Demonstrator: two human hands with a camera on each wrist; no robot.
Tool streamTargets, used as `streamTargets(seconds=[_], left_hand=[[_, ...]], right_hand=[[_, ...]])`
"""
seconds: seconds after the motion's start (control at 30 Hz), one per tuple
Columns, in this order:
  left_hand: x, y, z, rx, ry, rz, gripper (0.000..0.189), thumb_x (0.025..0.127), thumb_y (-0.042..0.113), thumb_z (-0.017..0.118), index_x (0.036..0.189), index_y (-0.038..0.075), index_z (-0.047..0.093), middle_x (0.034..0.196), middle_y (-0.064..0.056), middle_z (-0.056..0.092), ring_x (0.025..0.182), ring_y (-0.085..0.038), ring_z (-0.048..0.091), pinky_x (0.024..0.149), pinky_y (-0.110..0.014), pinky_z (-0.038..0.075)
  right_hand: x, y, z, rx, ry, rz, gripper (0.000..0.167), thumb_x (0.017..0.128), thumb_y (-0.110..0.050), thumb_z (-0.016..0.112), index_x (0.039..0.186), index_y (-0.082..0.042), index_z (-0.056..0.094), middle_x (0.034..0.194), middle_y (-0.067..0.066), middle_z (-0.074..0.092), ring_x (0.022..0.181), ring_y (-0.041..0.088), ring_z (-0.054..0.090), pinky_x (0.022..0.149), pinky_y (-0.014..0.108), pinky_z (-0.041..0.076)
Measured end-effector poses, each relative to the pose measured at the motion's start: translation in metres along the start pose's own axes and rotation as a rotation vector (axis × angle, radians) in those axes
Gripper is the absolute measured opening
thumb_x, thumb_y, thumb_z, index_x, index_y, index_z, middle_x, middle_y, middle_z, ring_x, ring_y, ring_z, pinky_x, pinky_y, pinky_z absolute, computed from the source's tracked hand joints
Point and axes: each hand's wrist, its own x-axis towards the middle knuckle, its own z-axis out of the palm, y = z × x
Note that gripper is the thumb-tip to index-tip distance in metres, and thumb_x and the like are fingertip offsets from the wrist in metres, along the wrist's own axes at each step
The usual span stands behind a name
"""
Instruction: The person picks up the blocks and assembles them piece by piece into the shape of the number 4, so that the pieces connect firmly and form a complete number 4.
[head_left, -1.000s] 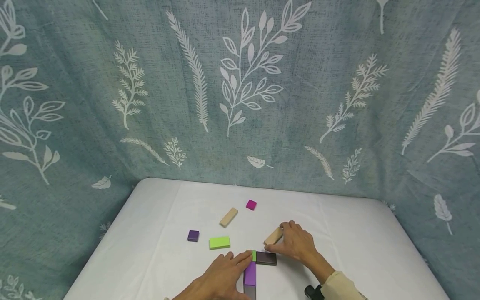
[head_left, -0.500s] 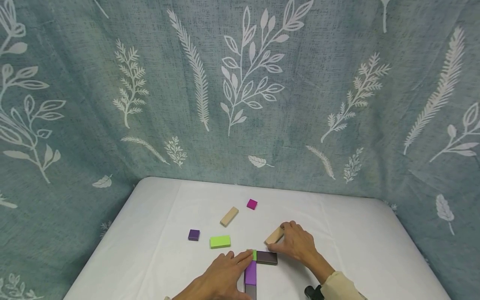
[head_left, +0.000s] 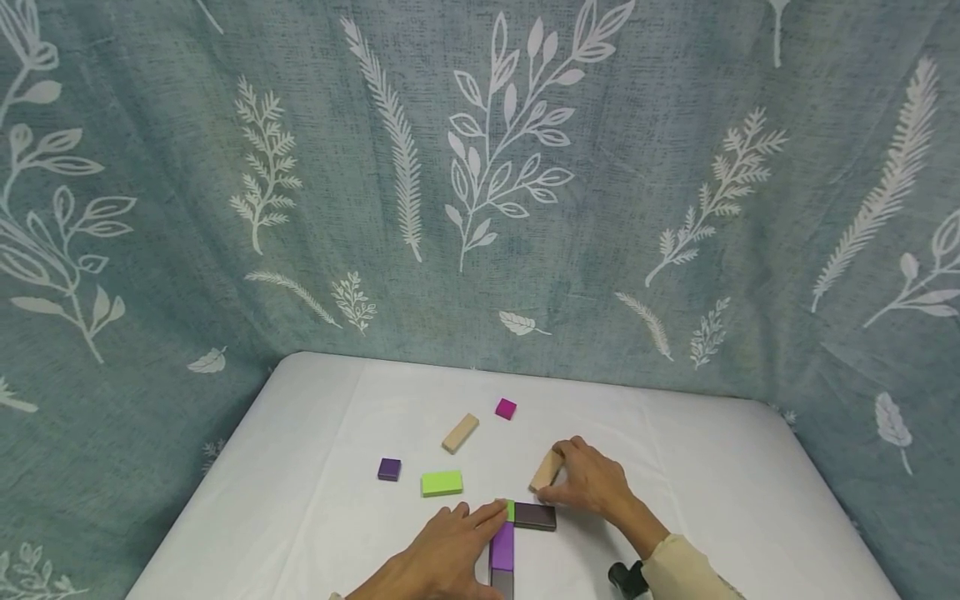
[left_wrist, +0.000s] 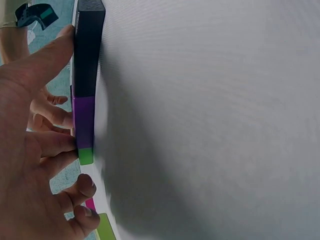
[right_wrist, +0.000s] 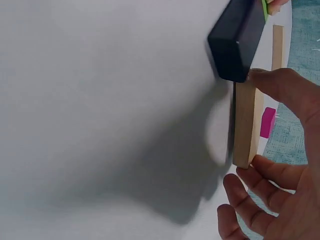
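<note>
A row of wooden blocks lies end to end near me: a grey block (head_left: 502, 582), a purple block (head_left: 502, 546) and a small green block (head_left: 511, 511). From the green end a dark brown block (head_left: 536, 517) extends to the right. My left hand (head_left: 450, 550) rests along the row's left side, thumb at the grey block and fingertips by the green end. Just beyond the brown block, my right hand (head_left: 596, 479) pinches a plain wooden block (right_wrist: 245, 125) by its ends between thumb and fingers. The right thumb tip sits close to the brown block's corner.
Loose blocks lie farther out on the white table (head_left: 337, 517): a lime block (head_left: 442, 483), a dark purple one (head_left: 389, 469), another plain one (head_left: 460, 433) and a magenta one (head_left: 506, 408). A black object (head_left: 626, 577) shows beside the right sleeve. A leaf-patterned curtain (head_left: 420, 208) stands behind.
My right hand has turned the plain wooden block so that it points more away from me. The left hand stays on the row.
</note>
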Motion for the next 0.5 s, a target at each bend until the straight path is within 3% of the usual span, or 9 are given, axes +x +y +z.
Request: streamTargets(seconds=[0.27,0.5], left_hand=[[-0.001,-0.001,-0.001,-0.034,-0.047,-0.029,0.107,0.071,0.079,0.070,0.154,0.018,0.043,0.160,0.010,0.036,0.121,-0.024,0.055,0.096,-0.048,0.048],[-0.001,-0.002,-0.001,-0.008,-0.037,-0.022,0.106,0.071,0.080,0.069,0.154,0.019,0.044,0.159,0.011,0.037,0.113,-0.018,0.055,0.091,-0.042,0.049]], right_hand=[[0.011,-0.012,-0.010,0.025,-0.071,-0.077,0.074,0.068,-0.046,0.091,0.127,-0.010,0.066,0.116,0.002,0.063,0.095,0.016,0.062,0.073,0.044,0.055],[0.021,-0.025,-0.015,0.017,-0.109,-0.151,0.071,0.068,-0.045,0.090,0.127,-0.013,0.066,0.116,-0.003,0.062,0.092,0.013,0.060,0.071,0.045,0.054]])
